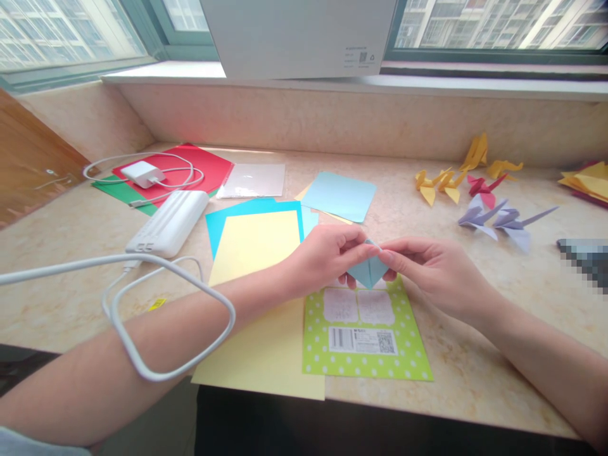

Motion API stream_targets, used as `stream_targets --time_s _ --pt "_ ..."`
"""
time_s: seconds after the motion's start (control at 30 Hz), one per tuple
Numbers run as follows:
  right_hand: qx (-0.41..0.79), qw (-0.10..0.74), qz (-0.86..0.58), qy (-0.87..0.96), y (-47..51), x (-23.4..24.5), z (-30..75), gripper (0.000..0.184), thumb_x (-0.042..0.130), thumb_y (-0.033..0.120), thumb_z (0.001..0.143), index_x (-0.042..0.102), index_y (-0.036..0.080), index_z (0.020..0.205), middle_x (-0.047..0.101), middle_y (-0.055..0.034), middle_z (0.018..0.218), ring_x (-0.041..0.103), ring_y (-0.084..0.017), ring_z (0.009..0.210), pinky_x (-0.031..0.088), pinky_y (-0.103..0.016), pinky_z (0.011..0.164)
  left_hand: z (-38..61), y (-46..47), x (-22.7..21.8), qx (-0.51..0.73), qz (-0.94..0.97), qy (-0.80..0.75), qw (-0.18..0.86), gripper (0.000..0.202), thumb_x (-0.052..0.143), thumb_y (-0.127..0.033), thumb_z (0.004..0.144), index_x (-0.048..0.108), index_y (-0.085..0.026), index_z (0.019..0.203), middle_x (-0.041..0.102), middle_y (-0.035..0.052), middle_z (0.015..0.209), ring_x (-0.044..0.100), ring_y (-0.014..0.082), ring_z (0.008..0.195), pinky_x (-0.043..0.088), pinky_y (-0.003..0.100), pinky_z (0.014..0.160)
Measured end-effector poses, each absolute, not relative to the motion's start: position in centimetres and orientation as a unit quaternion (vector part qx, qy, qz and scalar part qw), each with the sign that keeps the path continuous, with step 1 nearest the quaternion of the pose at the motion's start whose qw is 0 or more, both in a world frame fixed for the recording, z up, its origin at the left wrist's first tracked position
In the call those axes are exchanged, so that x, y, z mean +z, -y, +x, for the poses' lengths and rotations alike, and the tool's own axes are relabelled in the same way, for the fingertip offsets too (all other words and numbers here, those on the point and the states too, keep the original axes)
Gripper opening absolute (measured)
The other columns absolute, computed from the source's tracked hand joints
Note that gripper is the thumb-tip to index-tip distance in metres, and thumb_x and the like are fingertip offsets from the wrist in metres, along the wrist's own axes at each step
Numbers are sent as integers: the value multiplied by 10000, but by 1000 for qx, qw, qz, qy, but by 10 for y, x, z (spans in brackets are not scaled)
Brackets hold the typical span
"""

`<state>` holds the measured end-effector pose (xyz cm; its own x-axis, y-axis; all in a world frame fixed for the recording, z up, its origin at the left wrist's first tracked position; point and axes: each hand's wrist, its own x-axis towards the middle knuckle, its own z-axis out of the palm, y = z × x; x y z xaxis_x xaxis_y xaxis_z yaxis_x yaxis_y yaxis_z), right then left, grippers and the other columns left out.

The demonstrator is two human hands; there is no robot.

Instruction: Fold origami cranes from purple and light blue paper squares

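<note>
Between both hands is a small piece of light blue origami paper (370, 273), folded to a diamond shape with a crease down its middle. My left hand (332, 253) pinches its left side between thumb and fingers. On the right edge, my right hand (422, 269) grips it the same way, thumb on top. Part of the paper is hidden behind the fingers. Beneath the hands lies a green polka-dot sheet (368, 367) with a barcode label. To its left are a large pale yellow sheet (266, 354) and a bright blue sheet (216, 221).
Light blue square sheets (339, 196) lie behind the hands. Folded paper cranes (515, 221) in several colours stand at the right, near yellow paper (589, 180). At left are a white power bank (168, 221), a charger (142, 172) and red paper (204, 164). A white cable (228, 316) loops over my left forearm.
</note>
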<state>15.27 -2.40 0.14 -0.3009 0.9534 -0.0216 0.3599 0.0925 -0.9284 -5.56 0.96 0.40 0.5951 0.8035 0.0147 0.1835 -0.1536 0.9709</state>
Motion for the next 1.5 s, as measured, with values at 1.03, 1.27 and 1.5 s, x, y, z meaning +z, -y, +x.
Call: stream_targets --time_s 1.03,1.27,1.5 --pt "451 411 -499 615 17 -1 157 295 689 487 851 764 226 968 755 -29 833 677 -171 727 558 -297 692 -53 -11 8 256 684 -359 581 129 615 -227 899 633 -113 841 573 -32 611 549 57 533 443 169 526" --pt "411 386 -511 649 17 0 160 314 687 525 841 788 253 962 781 -21 865 699 -189 764 553 -310 722 -55 -9 8 239 737 -340 533 158 568 -173 906 690 -142 1002 574 -35 641 533 68 555 424 177 532" --pt "364 461 -507 630 21 0 156 166 747 431 820 800 287 884 780 17 808 700 -168 745 567 -297 719 -52 -4 9 274 724 -338 535 190 524 -262 955 661 -130 945 528 -43 621 488 56 524 416 167 512"
